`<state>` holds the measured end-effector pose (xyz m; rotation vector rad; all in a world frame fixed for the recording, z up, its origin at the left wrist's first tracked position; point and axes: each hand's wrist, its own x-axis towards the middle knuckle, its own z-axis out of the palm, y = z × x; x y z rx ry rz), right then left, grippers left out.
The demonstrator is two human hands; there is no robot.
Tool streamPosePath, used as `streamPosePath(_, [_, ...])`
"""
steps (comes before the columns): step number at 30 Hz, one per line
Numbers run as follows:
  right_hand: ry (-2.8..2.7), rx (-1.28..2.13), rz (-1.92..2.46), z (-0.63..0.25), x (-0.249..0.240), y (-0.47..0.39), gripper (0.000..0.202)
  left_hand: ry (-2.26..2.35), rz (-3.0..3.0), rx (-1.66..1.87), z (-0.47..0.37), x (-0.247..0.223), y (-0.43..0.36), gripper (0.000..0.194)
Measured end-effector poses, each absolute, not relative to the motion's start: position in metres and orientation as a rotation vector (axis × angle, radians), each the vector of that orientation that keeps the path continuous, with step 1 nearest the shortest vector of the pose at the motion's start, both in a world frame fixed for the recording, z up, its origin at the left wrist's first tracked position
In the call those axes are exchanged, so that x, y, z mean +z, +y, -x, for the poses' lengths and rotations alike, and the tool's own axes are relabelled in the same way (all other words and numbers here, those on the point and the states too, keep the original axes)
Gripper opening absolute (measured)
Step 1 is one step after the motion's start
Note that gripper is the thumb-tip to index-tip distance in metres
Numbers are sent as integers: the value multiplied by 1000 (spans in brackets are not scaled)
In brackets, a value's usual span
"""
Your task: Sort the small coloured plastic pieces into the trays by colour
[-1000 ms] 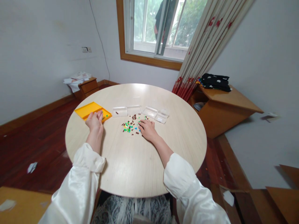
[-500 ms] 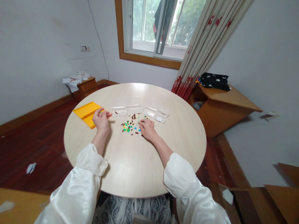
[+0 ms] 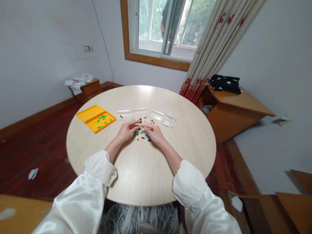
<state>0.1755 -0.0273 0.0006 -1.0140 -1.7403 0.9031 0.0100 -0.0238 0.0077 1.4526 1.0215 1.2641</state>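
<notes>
Small colored bricks lie in loose heap on round table, between and under both hands. Left hand and right hand meet over heap, fingers bent, tips close together; cannot tell whether they pinch brick. Beyond heap, clear boxes, leftmost holding brown piece. Left, open yellow case with green pieces.

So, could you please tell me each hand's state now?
Left hand: partly curled by the pieces; hold can't be told.
Right hand: likewise, hold unclear.
</notes>
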Motion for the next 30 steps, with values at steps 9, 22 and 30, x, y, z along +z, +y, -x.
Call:
streamPosePath(9, [-1547,1143,962,-173,3,-31,17,1072,-1451,1233,-14,8,-26,22])
streamPosePath(22, [-1329,1204,1041,-175,-9,-22,20,1046,-1304,1199,-15,11,-29,37])
streamPosePath(30, [-1290,1267,1021,-175,-6,-25,23,1137,-921,1706,3,19,-17,20])
